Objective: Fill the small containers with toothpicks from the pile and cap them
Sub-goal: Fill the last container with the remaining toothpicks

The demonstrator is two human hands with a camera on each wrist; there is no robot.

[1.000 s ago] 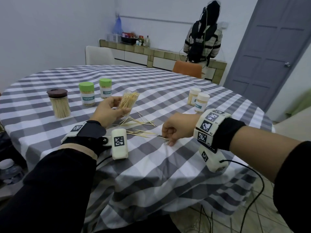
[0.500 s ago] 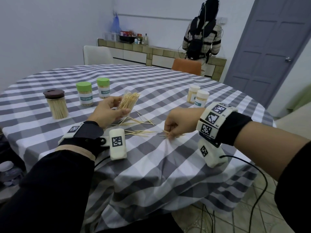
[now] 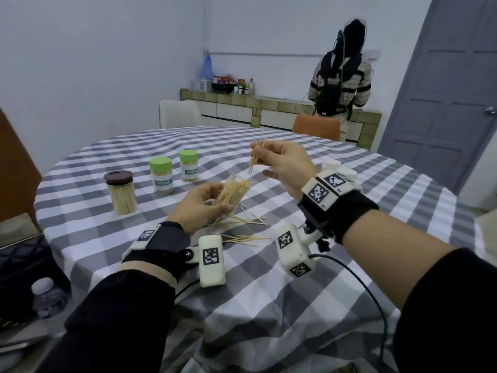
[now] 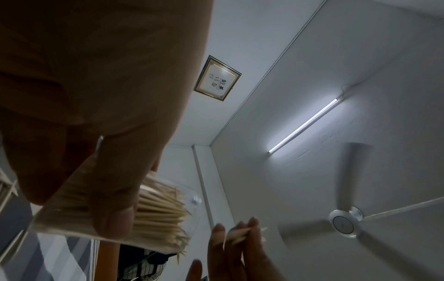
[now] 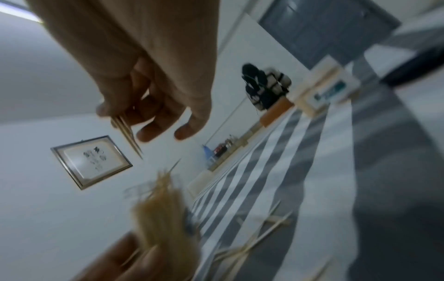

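The left hand (image 3: 200, 208) curls round a clear container (image 3: 228, 196), tilted with its open mouth toward the right hand (image 3: 282, 165) and already packed with toothpicks whose tips stand past the rim. The right hand is raised above and just beyond that container, pinching a small bunch of toothpicks (image 3: 255, 154) between thumb and forefingers, points angled down toward the mouth; its other fingers hang loosely curled. The bunch is not yet in.

Judged from how things lie, most of the work looks done. Left of the held container stand a brown-lidded jar (image 3: 121, 193) and two green-capped containers (image 3: 160, 175), (image 3: 189, 165), all capped and showing toothpicks through their walls. Beyond the right wrist, two white-capped containers (image 3: 332, 166) are partly hidden, so their fill cannot be told.

What is left: the scattered toothpicks (image 3: 242, 230) on the checked surface (image 3: 269, 305), just nearer the viewer than the held container, form a thin remnant rather than a heap. They have to go in, if the container can take them, since it looks nearly full. Then it needs its cap, and no loose cap is visible in any view.

The wrist views are blurred but agree on both grips.
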